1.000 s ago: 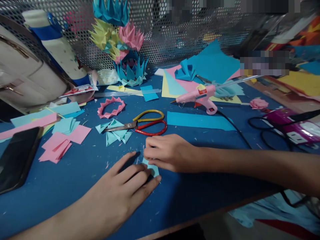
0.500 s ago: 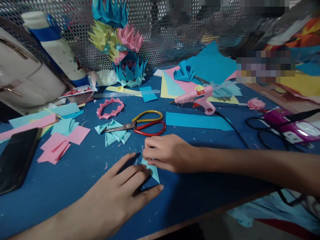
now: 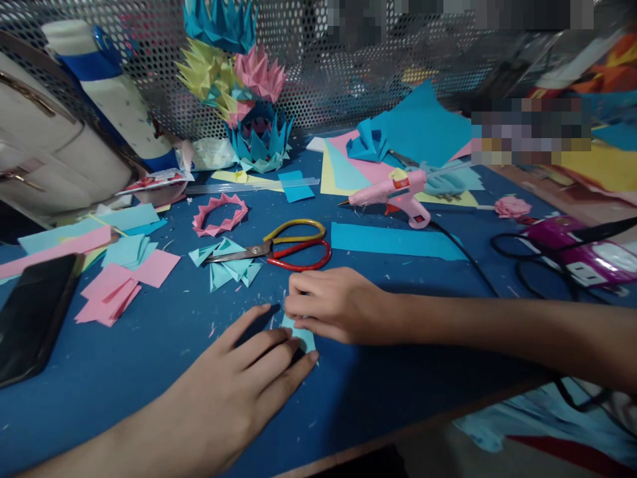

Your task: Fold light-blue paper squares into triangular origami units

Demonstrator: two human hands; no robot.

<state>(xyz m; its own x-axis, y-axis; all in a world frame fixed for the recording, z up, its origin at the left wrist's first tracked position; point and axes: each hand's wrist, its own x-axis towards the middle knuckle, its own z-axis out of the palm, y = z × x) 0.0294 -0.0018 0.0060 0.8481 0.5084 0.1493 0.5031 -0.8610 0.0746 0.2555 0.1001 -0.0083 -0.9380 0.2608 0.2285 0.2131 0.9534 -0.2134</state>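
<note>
A small light-blue piece of folded paper (image 3: 306, 340) lies on the blue table near its front edge. My left hand (image 3: 243, 378) rests over the paper's lower left side, fingers stretched out and spread, the thumb tip by its lower corner. Curled fingers of my right hand (image 3: 336, 305) pinch the paper's upper end, hiding that part. Just beyond my hands are scissors (image 3: 269, 251) with one yellow and one red handle, their blades lying across several light-blue folded triangles (image 3: 236, 271).
A pink glue gun (image 3: 393, 192) lies beyond a blue paper strip (image 3: 393, 240), its cord running right. Pink paper squares (image 3: 112, 292) and a phone (image 3: 37, 318) are at left. A pink folded ring (image 3: 219, 216) and folded paper flowers (image 3: 259, 136) stand farther back.
My left thumb has moved up and inward onto the lower corner of the light-blue paper, closer to the other fingers. My right hand has stayed in place.
</note>
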